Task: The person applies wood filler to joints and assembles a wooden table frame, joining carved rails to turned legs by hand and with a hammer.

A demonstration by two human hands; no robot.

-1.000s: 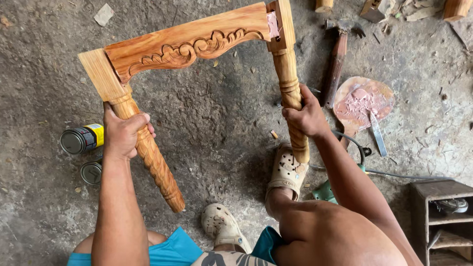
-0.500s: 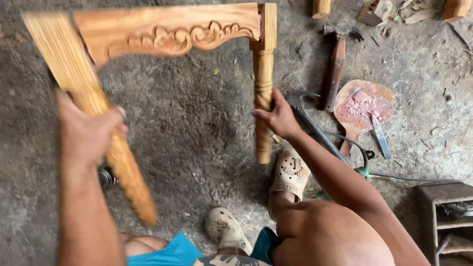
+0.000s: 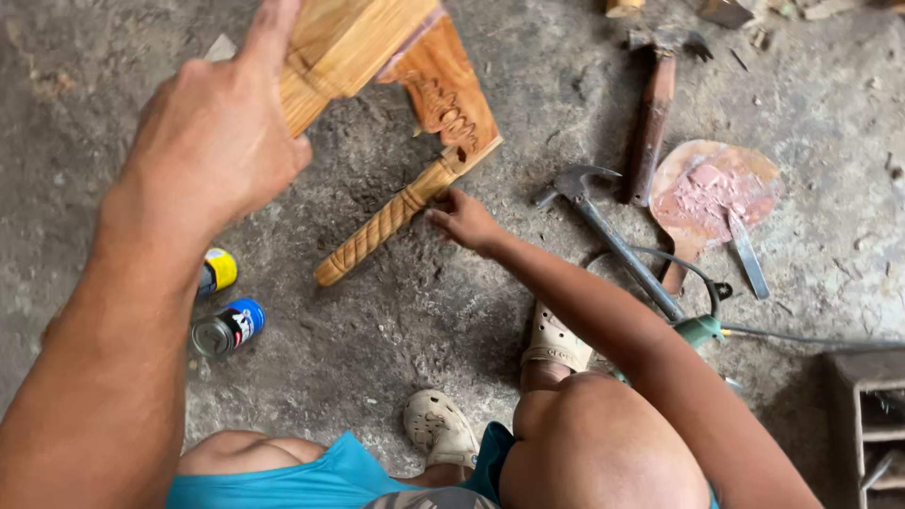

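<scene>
Now, left hand: gripping the near end of the carved wooden frame (raised close to camera).
Right hand: fingers closed on its twisted leg, far side.
Floor: two cans at left, hammer at right.

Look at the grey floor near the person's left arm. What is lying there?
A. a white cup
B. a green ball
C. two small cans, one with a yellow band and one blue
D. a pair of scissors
C: two small cans, the yellow-banded can and the blue can, lie on the rough grey concrete floor beside the left arm; no ball, scissors or cup shows there.
</scene>
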